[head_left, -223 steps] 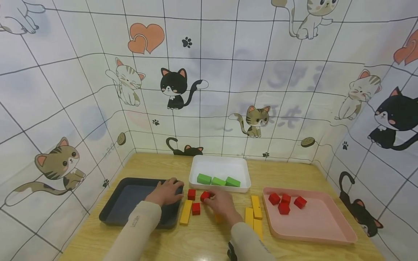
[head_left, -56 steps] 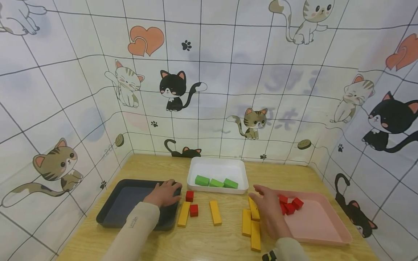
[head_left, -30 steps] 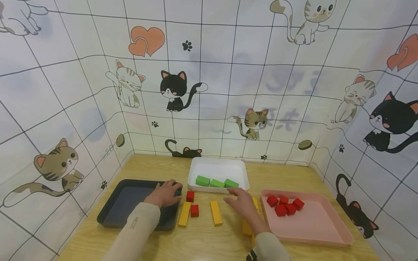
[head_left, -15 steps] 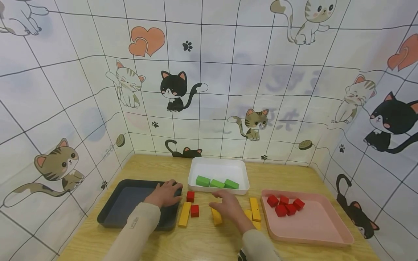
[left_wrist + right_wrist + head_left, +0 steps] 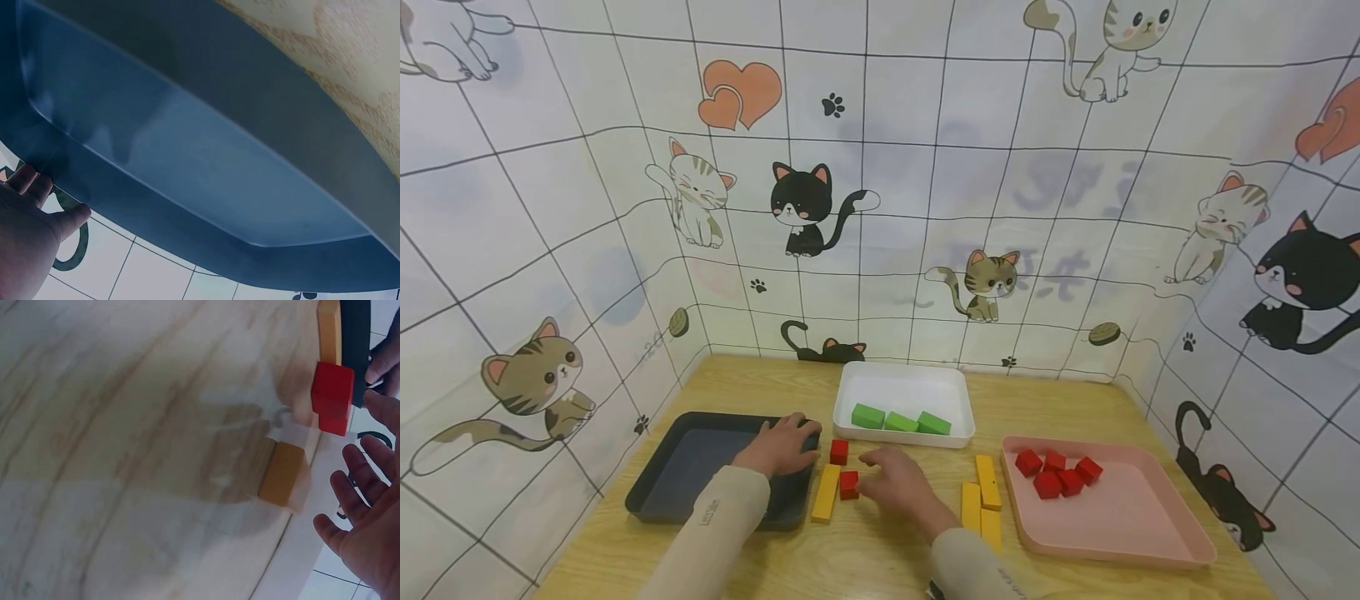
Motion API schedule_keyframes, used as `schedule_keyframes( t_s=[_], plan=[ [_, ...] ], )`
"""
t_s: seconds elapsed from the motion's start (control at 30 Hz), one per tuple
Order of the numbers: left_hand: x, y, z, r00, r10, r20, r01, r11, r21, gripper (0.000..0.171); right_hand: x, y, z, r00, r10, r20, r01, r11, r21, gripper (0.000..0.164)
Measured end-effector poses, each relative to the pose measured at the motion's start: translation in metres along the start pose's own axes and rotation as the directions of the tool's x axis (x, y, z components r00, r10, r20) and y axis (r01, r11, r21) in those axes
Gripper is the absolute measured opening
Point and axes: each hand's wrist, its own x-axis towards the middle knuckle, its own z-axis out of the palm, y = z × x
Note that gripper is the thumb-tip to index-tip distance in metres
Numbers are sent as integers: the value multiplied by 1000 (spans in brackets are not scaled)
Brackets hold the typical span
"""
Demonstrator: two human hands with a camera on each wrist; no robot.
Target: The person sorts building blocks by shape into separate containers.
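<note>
In the head view my right hand hovers over the middle of the table, fingertips just beside the nearer red cube. Its fingers are spread and hold nothing in the right wrist view. Behind that cube sits a second red cube; a yellow block lies left of them. Another yellow block shows in the right wrist view, hidden under the right hand from the head. My left hand rests at the dark tray's far right rim, fingers relaxed. The dark tray fills the left wrist view.
A pink tray at the right holds several red cubes. Three yellow blocks lie along its left side. At the back, a white tray holds three green blocks. Patterned walls enclose the table.
A red cube went from my right hand's pinch into the pink tray. The right hand then moved left, from that tray's edge to the remaining red cubes. The left hand stayed put.
</note>
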Motion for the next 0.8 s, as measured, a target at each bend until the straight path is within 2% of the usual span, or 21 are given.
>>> schedule_keyframes(
  t_s=[0.2, 0.47, 0.8],
  plan=[
    [1, -1, 0, 1000, 0, 4, 0, 1000, 5, 48, 7, 2, 10, 999, -38, 1, 38, 997, -72, 43],
    [2, -2, 1, 1000, 9, 2, -9, 1000, 5, 49, 13, 3, 20, 992, -128, 16, 129, 966, -222, 42],
    [2, -2, 0, 1000, 0, 5, 0, 1000, 10, 50, 10, 4, 19, 995, -94, 16, 96, 978, -186, 34]
  ],
)
